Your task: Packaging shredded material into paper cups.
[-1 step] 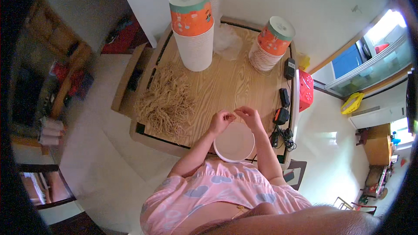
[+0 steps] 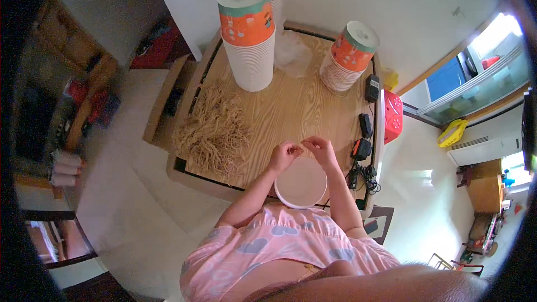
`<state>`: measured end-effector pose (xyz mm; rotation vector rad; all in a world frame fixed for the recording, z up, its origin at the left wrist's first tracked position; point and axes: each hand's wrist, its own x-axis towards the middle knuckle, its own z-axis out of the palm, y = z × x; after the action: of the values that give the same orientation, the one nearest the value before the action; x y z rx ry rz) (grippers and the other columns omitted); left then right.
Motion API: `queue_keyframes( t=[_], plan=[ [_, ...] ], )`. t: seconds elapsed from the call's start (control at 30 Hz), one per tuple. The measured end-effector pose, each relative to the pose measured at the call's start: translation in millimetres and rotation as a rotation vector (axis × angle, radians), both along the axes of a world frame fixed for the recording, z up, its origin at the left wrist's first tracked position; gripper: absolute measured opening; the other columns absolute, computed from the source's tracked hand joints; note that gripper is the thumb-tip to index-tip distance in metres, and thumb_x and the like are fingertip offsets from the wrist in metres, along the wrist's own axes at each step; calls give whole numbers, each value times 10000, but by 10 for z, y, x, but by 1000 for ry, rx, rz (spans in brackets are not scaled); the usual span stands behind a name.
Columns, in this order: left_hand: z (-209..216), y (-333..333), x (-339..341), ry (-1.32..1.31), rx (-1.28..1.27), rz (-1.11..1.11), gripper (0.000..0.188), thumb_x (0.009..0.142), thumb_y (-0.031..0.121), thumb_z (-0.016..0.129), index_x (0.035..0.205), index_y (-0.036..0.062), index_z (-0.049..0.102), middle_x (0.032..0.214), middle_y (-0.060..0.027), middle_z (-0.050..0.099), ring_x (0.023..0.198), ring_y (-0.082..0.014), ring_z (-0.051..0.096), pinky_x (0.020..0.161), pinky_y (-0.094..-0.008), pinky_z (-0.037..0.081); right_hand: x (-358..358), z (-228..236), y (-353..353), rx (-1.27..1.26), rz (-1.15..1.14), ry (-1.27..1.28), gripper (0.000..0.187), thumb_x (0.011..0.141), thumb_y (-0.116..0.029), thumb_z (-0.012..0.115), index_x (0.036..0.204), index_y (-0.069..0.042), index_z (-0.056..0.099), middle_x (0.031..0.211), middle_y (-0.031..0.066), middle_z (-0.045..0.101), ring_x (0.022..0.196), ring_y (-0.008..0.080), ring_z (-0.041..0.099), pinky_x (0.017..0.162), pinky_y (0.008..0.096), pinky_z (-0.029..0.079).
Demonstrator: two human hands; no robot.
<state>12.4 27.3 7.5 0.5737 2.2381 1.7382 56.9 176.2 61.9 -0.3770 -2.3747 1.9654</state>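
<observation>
A round white paper tub [image 2: 301, 183] stands at the table's near edge, its open mouth facing up. My left hand [image 2: 286, 154] is closed in a pinch just beyond the tub's far left rim. Close beside it, my right hand [image 2: 319, 150] pinches too, over the far right rim. Whatever lies between the fingertips is too small to make out. To the left of my hands, a loose heap of tan twisted paper cords [image 2: 213, 131] spreads over the wood-grain table [image 2: 291, 106].
A tall stack of white tubs [image 2: 250, 59], topped by an orange-and-green tub [image 2: 245, 17], rises at the back left. A shorter orange-topped stack [image 2: 354, 47] stands back right. Crumpled clear plastic [image 2: 292, 53] lies between. Black adapters [image 2: 365, 126] and cables [image 2: 364, 178] line the right edge.
</observation>
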Motion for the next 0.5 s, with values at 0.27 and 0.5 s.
queue_keyframes(
  t=[0.27,0.5],
  plan=[
    [-66,63,5,30,-30,-21,160,723,175,684,755,24,643,669,-79,578,577,-151,549,530,-275,435,-38,-194,-41,91,-92,-48,147,747,-125,666,696,-37,559,619,-24,502,605,54,420,544,221,358],
    [-225,74,-49,-196,182,-18,92,767,112,624,760,22,610,663,-37,601,591,-92,556,541,-242,450,173,-210,-133,137,-66,182,188,693,-69,693,771,-50,522,734,7,511,692,101,468,627,233,401]
  ],
)
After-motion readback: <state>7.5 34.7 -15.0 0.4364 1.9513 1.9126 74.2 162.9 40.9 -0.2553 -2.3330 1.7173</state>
